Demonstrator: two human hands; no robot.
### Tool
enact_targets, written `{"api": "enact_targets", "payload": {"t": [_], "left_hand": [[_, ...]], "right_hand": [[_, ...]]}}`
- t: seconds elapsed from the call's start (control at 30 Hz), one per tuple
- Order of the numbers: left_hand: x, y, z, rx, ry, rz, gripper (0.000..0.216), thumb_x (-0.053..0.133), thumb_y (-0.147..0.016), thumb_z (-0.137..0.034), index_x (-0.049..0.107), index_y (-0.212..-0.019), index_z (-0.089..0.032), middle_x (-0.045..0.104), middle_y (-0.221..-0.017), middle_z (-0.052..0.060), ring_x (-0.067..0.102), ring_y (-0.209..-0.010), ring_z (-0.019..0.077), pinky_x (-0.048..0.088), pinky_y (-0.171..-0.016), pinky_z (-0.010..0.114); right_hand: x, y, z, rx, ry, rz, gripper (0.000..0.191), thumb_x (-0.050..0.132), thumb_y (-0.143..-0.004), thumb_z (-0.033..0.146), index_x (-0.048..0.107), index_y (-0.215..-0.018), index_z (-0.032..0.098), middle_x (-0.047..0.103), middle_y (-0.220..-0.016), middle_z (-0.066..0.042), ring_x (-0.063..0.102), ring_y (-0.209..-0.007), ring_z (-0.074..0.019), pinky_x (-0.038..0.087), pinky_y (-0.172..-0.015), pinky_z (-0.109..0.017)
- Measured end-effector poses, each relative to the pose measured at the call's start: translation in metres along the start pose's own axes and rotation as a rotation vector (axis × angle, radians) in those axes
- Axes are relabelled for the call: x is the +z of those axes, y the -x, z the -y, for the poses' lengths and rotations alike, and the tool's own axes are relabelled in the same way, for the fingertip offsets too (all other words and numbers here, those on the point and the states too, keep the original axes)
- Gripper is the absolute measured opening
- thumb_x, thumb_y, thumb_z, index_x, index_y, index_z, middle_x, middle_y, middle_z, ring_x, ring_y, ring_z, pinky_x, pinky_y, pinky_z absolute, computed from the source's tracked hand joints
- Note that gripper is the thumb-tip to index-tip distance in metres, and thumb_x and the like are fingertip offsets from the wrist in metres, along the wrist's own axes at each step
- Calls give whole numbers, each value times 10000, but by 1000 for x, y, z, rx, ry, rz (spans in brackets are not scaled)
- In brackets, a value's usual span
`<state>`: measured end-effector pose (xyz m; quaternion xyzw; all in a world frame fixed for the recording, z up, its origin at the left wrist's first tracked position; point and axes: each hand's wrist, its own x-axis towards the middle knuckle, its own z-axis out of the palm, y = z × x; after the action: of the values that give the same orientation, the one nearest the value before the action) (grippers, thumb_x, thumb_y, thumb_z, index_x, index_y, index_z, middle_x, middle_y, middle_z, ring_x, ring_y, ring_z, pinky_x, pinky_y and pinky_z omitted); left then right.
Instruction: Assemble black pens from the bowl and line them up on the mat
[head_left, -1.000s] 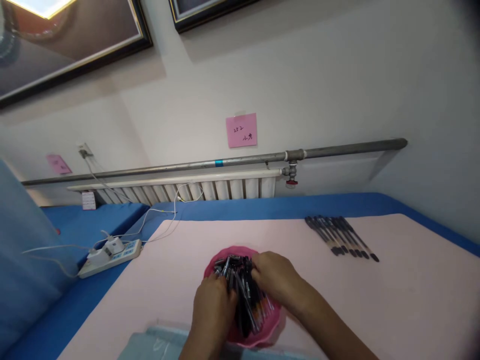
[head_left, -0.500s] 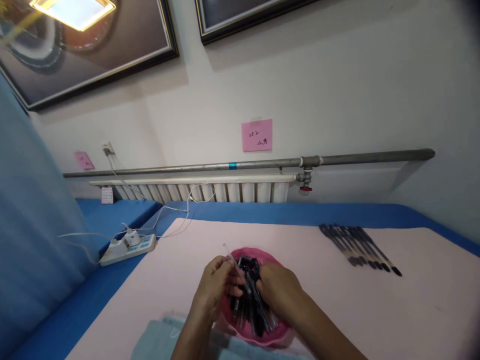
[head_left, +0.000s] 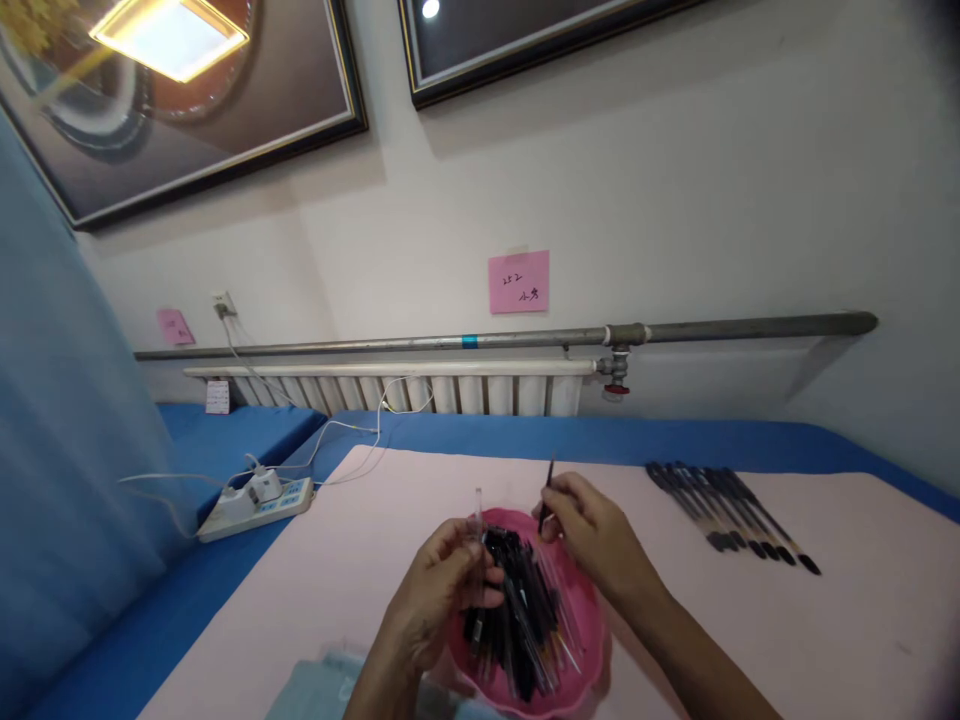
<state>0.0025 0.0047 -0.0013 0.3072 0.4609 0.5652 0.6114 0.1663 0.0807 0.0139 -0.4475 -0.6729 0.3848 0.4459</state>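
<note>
My left hand (head_left: 448,578) is closed on a slim clear plastic tube (head_left: 478,500), held upright over the left rim of a pink bowl (head_left: 589,690). My right hand (head_left: 583,515) pinches a thin dark stick (head_left: 550,470) above the bowl's far right rim; its exact kind is not clear. Inside the bowl lies a jumbled heap of black and clear pen-like pieces (head_left: 517,610), some with orange parts. To the right, several dark brushes (head_left: 742,515) with rounded black ends lie side by side on the pink sheet (head_left: 810,640).
A light blue cloth (head_left: 319,685) lies at the near edge. On the left, a white power strip (head_left: 255,512) with plugs and loose white cables rests on the blue bed surface (head_left: 480,430). A radiator (head_left: 442,392) and a metal pipe (head_left: 720,330) run along the wall. A blue curtain (head_left: 75,450) hangs left.
My right hand has come up out of the bowl with the thin dark stick and moved slightly right. The clear tube in my left hand has turned from slanted to upright.
</note>
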Motion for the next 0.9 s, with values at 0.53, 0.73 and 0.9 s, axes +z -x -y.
{"api": "enact_targets", "payload": {"t": [0.53, 0.73, 0.9], "left_hand": [[4, -1, 11, 9, -120, 118, 316, 714, -677, -332, 669, -953, -187, 580, -737, -3, 552, -633, 101, 450, -665, 254], [5, 0, 11, 12, -116, 112, 323, 734, -652, -333, 677, -933, -184, 587, -736, -2, 549, -637, 105, 450, -669, 259], [2, 0, 12, 18, -138, 120, 288, 707, -687, -311, 679, -944, -185, 589, -734, -3, 548, -654, 104, 450, -676, 254]], "right_hand": [[-4, 5, 23, 17, -814, -217, 207, 651, -767, 370, 586, -741, 175, 648, -714, -11, 563, -523, -101, 423, -386, -184], [-3, 7, 25, 32, -740, -204, 250, 647, -752, 414, 577, -713, 178, 641, -691, -9, 561, -513, -104, 425, -392, -192], [-6, 8, 24, -21, -649, -182, 231, 612, -780, 409, 569, -737, 185, 636, -700, -9, 570, -523, -111, 430, -395, -198]]}}
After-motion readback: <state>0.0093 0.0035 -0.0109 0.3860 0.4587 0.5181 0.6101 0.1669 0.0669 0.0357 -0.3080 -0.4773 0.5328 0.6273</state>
